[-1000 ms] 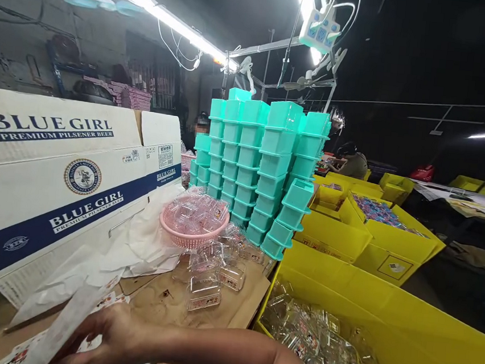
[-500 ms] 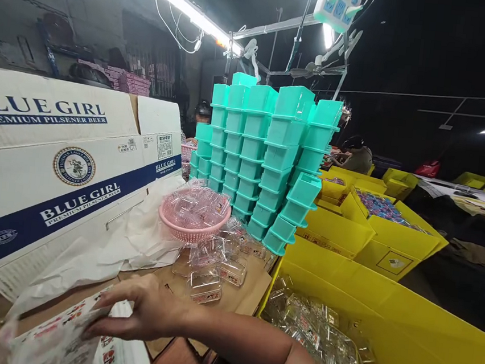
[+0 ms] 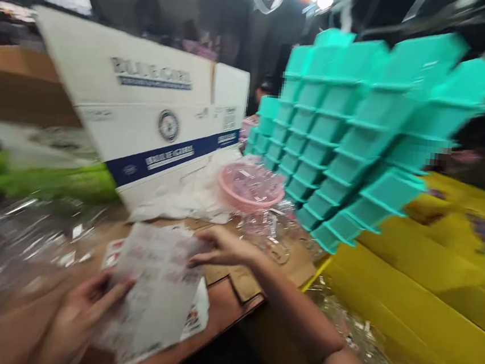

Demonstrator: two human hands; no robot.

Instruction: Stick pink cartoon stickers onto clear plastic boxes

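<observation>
The picture is smeared by motion. My left hand [image 3: 80, 309] grips the lower left edge of a stack of printed sheets [image 3: 155, 288] lying on the cardboard-covered table. My right hand [image 3: 219, 248] rests on the stack's upper right edge, fingers together and pointing left. Beyond my right hand lie small clear plastic boxes [image 3: 271, 236] and a pink basket [image 3: 250, 188] full of them.
A large white beer carton [image 3: 146, 115] stands behind the sheets, with white paper [image 3: 189, 200] at its foot. Tall stacks of teal tubs [image 3: 350, 129] rise at the right. Yellow bins [image 3: 407, 289] hold clear boxes. Crumpled clear plastic [image 3: 18, 235] lies at the left.
The view has swung left and down. My left hand has come into view and taken hold of the sheets; my right hand has shifted to their upper right edge.
</observation>
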